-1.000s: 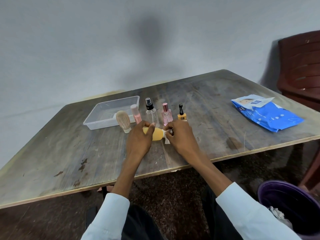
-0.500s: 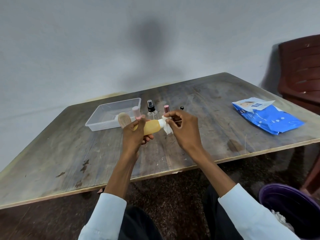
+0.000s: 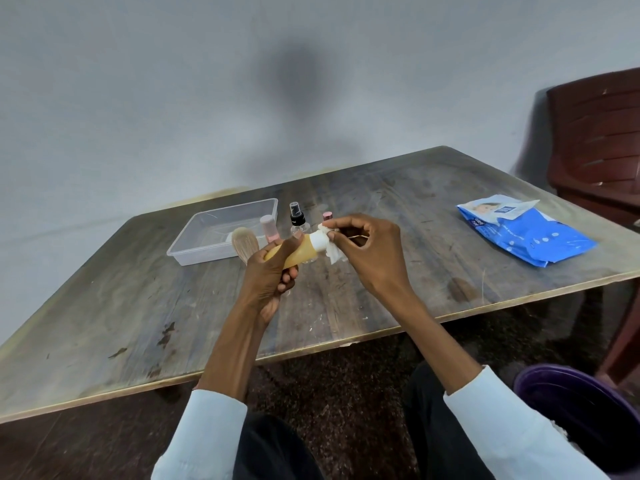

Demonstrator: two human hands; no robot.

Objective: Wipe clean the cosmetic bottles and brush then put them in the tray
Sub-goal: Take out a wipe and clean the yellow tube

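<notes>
A worn wooden desk [image 3: 398,216] is seen. A clear tray [image 3: 207,237] is set at ten o'clock, with a brush [image 3: 244,242], a pink bottle [image 3: 269,228] and a spray bottle [image 3: 298,220] beside it. A blue wipes pack [image 3: 526,233] is laid at two o'clock.

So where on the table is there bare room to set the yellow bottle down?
Bare wood lies between the blue wipes packet and the right hand, and along the near table edge. It is crowded by the clear plastic tray, round brush and black-capped spray bottle.
</notes>
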